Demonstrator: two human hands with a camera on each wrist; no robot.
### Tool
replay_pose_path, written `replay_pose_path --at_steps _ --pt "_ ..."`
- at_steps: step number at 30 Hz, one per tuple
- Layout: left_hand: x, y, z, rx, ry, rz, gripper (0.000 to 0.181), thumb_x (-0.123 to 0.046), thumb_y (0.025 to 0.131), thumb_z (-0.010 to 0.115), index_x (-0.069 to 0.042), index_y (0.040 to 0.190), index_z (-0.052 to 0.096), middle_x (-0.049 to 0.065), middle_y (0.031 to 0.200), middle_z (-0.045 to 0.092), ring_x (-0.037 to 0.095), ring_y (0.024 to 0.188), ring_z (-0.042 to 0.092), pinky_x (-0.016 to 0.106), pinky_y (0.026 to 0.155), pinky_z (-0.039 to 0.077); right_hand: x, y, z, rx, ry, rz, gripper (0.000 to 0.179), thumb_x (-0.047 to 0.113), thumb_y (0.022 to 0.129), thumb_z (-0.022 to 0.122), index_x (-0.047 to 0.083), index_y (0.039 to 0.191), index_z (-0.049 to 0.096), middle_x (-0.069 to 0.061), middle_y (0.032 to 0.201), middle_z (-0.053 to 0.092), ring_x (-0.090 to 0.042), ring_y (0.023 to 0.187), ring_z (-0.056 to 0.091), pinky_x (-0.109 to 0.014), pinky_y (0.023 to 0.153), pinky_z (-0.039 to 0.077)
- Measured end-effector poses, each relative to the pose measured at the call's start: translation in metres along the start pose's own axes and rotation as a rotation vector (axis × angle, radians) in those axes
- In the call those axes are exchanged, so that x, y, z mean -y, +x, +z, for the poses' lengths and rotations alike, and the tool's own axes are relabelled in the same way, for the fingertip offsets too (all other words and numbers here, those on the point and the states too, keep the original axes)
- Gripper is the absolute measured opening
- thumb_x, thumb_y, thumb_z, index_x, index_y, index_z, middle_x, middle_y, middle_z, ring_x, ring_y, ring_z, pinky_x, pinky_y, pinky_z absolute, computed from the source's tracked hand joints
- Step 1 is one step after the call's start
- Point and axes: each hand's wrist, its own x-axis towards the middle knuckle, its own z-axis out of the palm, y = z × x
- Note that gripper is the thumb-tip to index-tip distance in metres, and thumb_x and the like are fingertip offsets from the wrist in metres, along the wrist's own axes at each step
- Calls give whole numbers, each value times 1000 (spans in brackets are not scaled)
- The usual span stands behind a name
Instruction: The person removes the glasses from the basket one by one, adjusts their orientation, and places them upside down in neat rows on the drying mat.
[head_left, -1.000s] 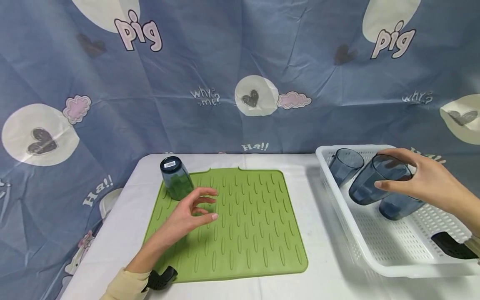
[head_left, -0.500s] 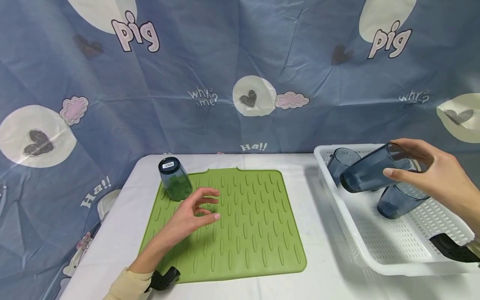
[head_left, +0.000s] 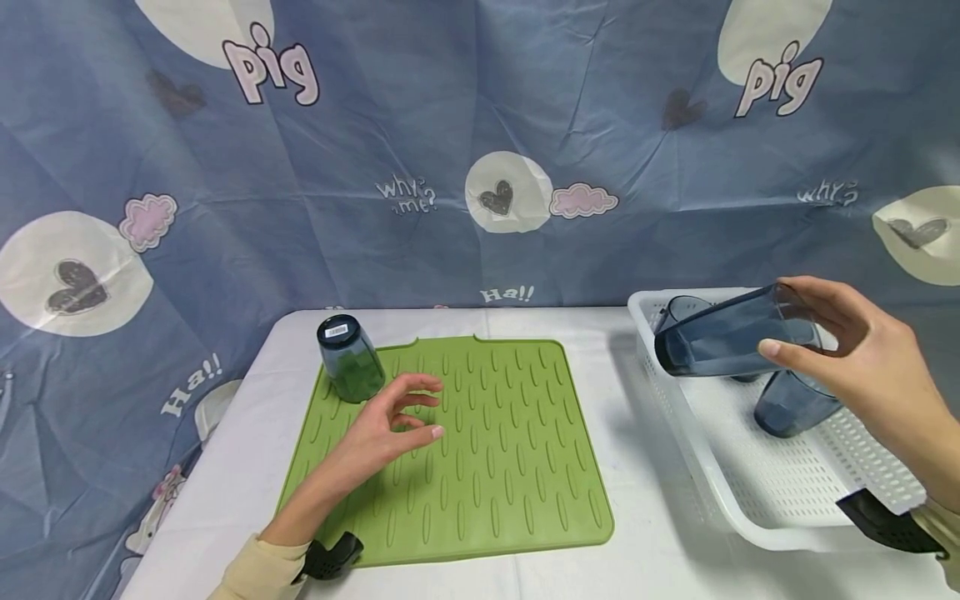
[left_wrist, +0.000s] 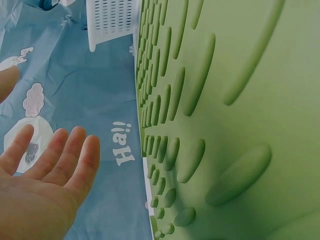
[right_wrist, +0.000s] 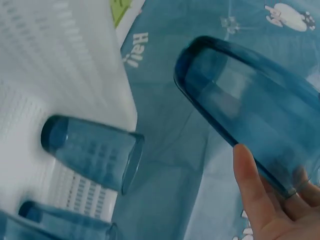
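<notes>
My right hand grips a blue glass tumbler near its rim, thumb on the near side. The tumbler lies almost level above the white basket, its base pointing left; the right wrist view shows the same tumbler clear of the basket. Over the green mat hovers my left hand, fingers loosely bent and holding nothing. Another blue tumbler stands upside down at the mat's back left corner, a label on its base.
The white perforated basket on the right holds a tumbler in its middle and another tumbler at its back left, partly hidden. White cloth separates mat and basket. A printed blue curtain hangs behind.
My right hand has lifted the tumbler and tipped it from slanted to nearly level, its base swinging left over the basket's left rim. My left hand has hardly moved.
</notes>
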Motion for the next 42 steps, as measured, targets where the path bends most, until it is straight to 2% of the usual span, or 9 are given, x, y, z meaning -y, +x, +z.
replay_pose_path --at_steps 7,12,14,22,28,34,38,42 --pt "-1 0 0 -7 7 8 54 -18 88 75 -25 136 51 1 136 52 25 123 52 48 96 47 2 -3 12 -39 175 -12 67 -4 87 71 17 146 46 7 139 51 -8 122 44 -9 83 40" --pt "-2 0 0 -14 11 9 56 -18 87 77 -24 136 50 1 136 52 25 122 53 46 96 48 1 -3 22 -49 407 12 64 -10 86 68 13 143 50 4 139 50 -13 123 42 -8 84 43" --pt "-3 0 0 -17 11 7 57 -18 86 77 -23 136 50 1 136 52 26 122 53 46 96 48 1 -3 27 -44 501 23 62 -11 86 68 11 141 51 2 138 51 -13 122 43 -8 83 45" --pt "-4 0 1 -19 -6 6 58 -17 86 77 -22 137 49 2 136 52 25 122 53 50 97 47 5 -8 43 9 712 52 56 -14 88 63 8 138 53 -1 134 52 -8 117 51 -13 79 51" --pt "-7 2 2 -29 -22 25 58 -15 86 77 -20 137 50 3 135 53 28 122 53 52 97 47 9 -11 56 68 774 91 53 -10 92 59 11 139 50 -1 137 50 -6 121 51 -16 79 53" --pt "-8 4 3 -26 -27 23 60 -17 86 78 -22 138 48 2 136 52 26 122 52 51 98 46 14 -14 67 96 836 118 52 -9 92 59 13 138 51 1 136 52 -5 117 56 -19 77 55" --pt "-9 5 4 -34 -38 17 62 -15 86 78 -22 139 47 1 137 51 24 123 52 48 97 47 18 -16 74 108 817 143 51 -6 92 61 15 138 52 0 138 49 -5 112 58 -19 76 54" --pt "-12 8 6 -39 -51 31 64 -14 86 78 -22 141 45 0 139 50 23 125 51 45 97 48 21 -17 81 133 790 172 54 -3 93 62 17 141 50 -2 144 43 -5 119 52 -19 77 53"
